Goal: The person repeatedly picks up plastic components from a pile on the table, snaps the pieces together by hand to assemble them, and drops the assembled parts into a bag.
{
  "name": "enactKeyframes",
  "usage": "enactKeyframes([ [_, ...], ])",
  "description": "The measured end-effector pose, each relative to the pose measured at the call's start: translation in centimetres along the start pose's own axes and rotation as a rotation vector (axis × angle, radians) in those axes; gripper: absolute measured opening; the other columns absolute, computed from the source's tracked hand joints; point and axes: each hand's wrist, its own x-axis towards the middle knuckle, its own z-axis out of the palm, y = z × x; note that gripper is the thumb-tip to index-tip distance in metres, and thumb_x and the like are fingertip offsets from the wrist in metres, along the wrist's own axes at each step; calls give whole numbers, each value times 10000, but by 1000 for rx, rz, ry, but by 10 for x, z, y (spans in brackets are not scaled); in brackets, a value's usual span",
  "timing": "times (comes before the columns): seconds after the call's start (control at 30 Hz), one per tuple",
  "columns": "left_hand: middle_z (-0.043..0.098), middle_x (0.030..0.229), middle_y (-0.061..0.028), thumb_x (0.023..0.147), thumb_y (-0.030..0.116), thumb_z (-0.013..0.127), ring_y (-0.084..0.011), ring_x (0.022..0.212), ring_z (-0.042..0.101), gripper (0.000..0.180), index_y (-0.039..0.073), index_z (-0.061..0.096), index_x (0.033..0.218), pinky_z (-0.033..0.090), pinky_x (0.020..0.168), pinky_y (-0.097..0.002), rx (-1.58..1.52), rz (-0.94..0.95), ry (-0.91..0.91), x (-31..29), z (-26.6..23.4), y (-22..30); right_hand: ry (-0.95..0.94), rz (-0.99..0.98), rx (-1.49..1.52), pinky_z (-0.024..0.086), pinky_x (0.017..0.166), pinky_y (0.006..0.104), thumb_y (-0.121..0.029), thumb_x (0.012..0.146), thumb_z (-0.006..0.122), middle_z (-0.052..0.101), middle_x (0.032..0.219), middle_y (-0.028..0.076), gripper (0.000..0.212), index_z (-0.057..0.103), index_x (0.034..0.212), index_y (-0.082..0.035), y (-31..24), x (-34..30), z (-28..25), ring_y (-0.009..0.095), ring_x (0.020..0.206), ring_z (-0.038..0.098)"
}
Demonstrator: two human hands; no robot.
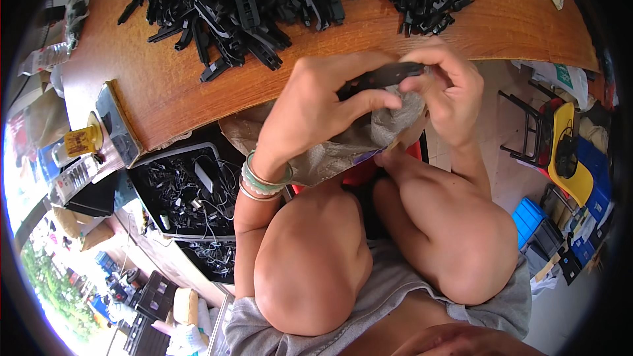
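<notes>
Between my two hands is a long, slim black plastic part (382, 78) with small openings along it. My left hand (320, 102) pinches one end between thumb and fingers. The other end is gripped by the thumb and fingers of my right hand (452, 89). Directly beneath the part, a beige woven sack (330, 158) spreads across my lap at the table's front edge. Beyond my hands, a large heap of similar black plastic parts (247, 6) covers the far side of the wooden table (158, 59).
At left stands a black bin (165, 211) of small dark parts and cables. A box-like dark object (117, 122) and a yellow tape roll (82, 140) lie near the table's left corner. A yellow chair (570, 155) and blue crates (527, 221) are at right.
</notes>
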Motion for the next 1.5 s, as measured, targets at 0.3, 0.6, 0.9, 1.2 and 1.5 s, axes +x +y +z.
enactKeyframes([
  [0.3, 547, 731, -78, 812, 148, 683, -248, 591, 590, 134, 45, 597, 818, 464, 497, -340, 841, 88, 347, 25, -12, -18, -30, 222, 118, 418, 540, 225, 1, 812, 659, 641, 808, 51, 96, 674, 906, -12, 6, -2, 2, 101, 613, 559],
  [0.6, 513, 729, -76, 792, 200, 709, -242, 594, 582, 238, 56, 520, 773, 437, 466, -335, 923, 1, 286, 19, -6, -26, 215, 69, -675, 439, 694, 349, 20, 747, 676, 542, 865, 72, 127, 650, 857, -38, 32, 7, -39, 261, 798, 536],
  [0.9, 590, 709, -75, 822, 58, 644, -140, 527, 576, 152, 26, 496, 839, 439, 460, -257, 307, -221, 382, 11, 4, 5, 201, 49, -478, 437, 562, 250, 2, 780, 701, 615, 839, 43, 166, 636, 929, -32, 12, -2, -34, 105, 637, 562],
  [1.2, 646, 766, -138, 902, 58, 569, -139, 593, 624, 244, -110, 519, 1072, 514, 539, -239, -765, -500, 34, 8, -1, 8, 4, 206, 510, 549, 673, 248, 82, 829, 604, 658, 963, 159, 267, 589, 1094, 66, -9, 0, -3, 166, 755, 654],
  [1.5, 665, 804, -178, 782, 84, 719, -270, 659, 661, 345, -19, 612, 1093, 512, 590, -317, -180, -137, 131, -4, 18, 5, 107, 208, 451, 547, 746, 261, 95, 813, 640, 622, 985, 142, 218, 612, 1028, 78, -5, -8, 3, 180, 809, 663],
])
